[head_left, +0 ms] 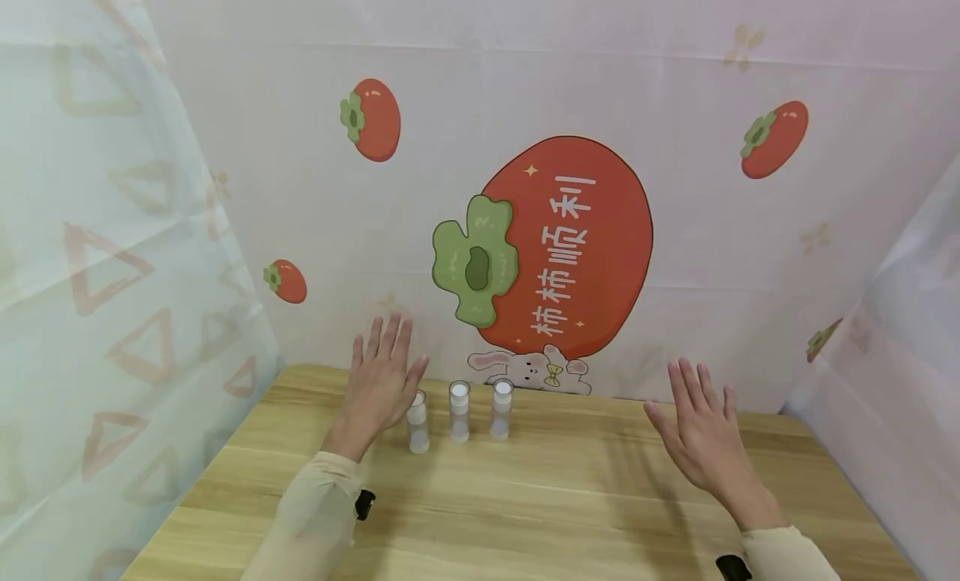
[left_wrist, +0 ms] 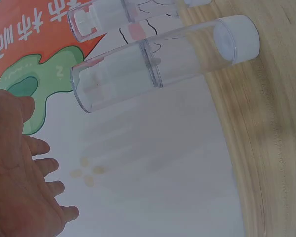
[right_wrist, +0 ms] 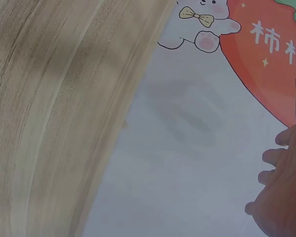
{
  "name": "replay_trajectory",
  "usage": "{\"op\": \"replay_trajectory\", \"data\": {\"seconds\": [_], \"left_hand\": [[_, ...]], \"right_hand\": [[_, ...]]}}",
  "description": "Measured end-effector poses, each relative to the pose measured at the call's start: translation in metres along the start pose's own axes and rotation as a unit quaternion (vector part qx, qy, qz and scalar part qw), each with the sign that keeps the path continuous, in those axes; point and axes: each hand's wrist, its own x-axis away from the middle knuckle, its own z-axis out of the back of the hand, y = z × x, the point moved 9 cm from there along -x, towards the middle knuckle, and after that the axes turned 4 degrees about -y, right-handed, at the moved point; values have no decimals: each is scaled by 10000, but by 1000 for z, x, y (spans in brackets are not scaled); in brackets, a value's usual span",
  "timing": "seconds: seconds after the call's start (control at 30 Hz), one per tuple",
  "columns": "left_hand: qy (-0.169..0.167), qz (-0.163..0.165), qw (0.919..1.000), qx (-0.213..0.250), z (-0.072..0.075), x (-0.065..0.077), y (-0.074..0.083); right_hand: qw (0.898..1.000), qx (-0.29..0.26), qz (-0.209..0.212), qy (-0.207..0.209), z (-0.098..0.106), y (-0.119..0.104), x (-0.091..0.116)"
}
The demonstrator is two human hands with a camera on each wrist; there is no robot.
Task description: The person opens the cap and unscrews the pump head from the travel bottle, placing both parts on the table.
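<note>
Three clear pump bottles with white inner tops stand upright in a row near the table's back edge: the left bottle [head_left: 418, 427], the middle bottle [head_left: 460, 414] and the right bottle [head_left: 501, 413]. My left hand [head_left: 381, 388] hovers just left of the row with its fingers straight, holding nothing; its thumb partly overlaps the left bottle's top in the head view. In the left wrist view that hand [left_wrist: 22, 173] appears apart from the nearest bottle [left_wrist: 182, 54]. Well to the right of the bottles, my right hand [head_left: 705, 439] is raised, fingers straight, holding nothing.
The bottles stand on a wood-grain table [head_left: 525, 506]. Behind it hangs a white backdrop [head_left: 675, 314] printed with persimmons and a rabbit. White cloth also hangs at the left side [head_left: 97, 356] and the right side [head_left: 915, 381].
</note>
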Motion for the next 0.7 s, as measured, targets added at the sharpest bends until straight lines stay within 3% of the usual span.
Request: {"op": "replay_trajectory", "data": {"seconds": [0.4,0.57,0.7], "left_hand": [[264,-7,9968,760,1,10,-11],[352,-68,9897,1384,-1,16,-14],[160,-39,9817,1896,-9,20,-15]], "right_hand": [[9991,-405,-67,-97,-5,0,10],[9970,-761,-135,-80,-6,-1,15],[9948,-934,-315,-243,-9,1,20]]}}
